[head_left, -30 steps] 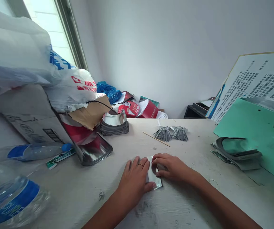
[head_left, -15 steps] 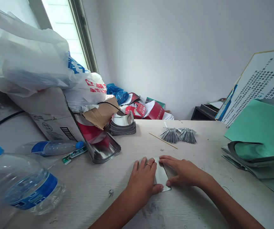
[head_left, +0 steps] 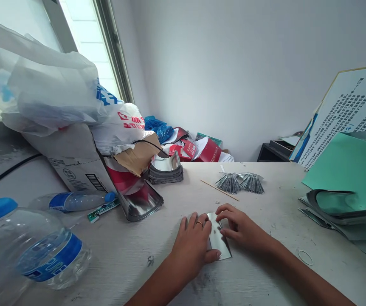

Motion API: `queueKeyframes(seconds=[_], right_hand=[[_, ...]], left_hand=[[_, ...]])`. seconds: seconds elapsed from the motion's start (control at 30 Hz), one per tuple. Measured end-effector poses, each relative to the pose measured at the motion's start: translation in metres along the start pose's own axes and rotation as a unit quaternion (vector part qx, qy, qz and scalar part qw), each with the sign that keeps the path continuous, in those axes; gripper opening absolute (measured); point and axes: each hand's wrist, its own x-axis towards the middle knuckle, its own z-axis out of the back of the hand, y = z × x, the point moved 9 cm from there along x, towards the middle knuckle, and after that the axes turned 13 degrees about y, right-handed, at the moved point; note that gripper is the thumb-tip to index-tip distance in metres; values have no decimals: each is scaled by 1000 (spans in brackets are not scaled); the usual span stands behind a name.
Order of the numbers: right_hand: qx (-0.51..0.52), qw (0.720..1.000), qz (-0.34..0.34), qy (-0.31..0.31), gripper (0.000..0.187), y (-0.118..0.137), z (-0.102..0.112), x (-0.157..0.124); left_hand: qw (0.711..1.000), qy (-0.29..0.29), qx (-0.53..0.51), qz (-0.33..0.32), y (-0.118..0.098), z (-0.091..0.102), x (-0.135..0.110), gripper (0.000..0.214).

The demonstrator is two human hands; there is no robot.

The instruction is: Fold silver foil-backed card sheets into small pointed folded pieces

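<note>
A folded, shiny silver sheet [head_left: 218, 242] lies on the white table in front of me. My left hand [head_left: 191, 242] rests flat on its left part, fingers outstretched and thumb on the near end; a ring is on one finger. At the sheet's right edge is my right hand [head_left: 240, 227], with bent fingers and the thumb held apart from them, holding nothing. Beyond the hands, two fanned bundles of thin metal pins [head_left: 238, 183] lie beside a thin wooden stick [head_left: 219, 190].
At left stand a large water bottle [head_left: 52, 255], a lying bottle [head_left: 77, 200] and a cardboard box [head_left: 77, 170] under plastic bags [head_left: 52, 89]. Stacked curved sheets [head_left: 165, 172] sit behind. Dark bent sheets [head_left: 345, 212] and a white ring [head_left: 305, 257] are at right.
My right hand has lifted a little and its fingers have curled back, baring more of the silver sheet. My left hand stays pressed on it. The view has shifted slightly.
</note>
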Motion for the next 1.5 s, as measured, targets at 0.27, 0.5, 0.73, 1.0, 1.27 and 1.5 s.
queueKeyframes(seconds=[0.27, 0.5, 0.73, 1.0, 1.27, 1.5], right_hand=[[-79, 997, -22, 10, 14, -4, -2, 11], [-76, 997, -12, 3, 20, -9, 2, 4], [-160, 985, 57, -24, 15, 8, -10, 9], [-138, 990, 7, -23, 12, 2, -7, 11], [-129, 990, -48, -10, 14, -2, -7, 14], [-85, 995, -49, 15, 19, 7, -4, 9]], left_hand=[[1000, 11, -9, 1, 1, 0, -2, 62], [1000, -1, -10, -11, 2, -4, -3, 60], [1000, 4, 3, -17, 1, -6, -2, 63], [994, -31, 22, -100, -9, 4, 2, 62], [993, -44, -21, -111, -12, 13, -1, 34], [990, -28, -61, -120, -8, 18, -3, 33]])
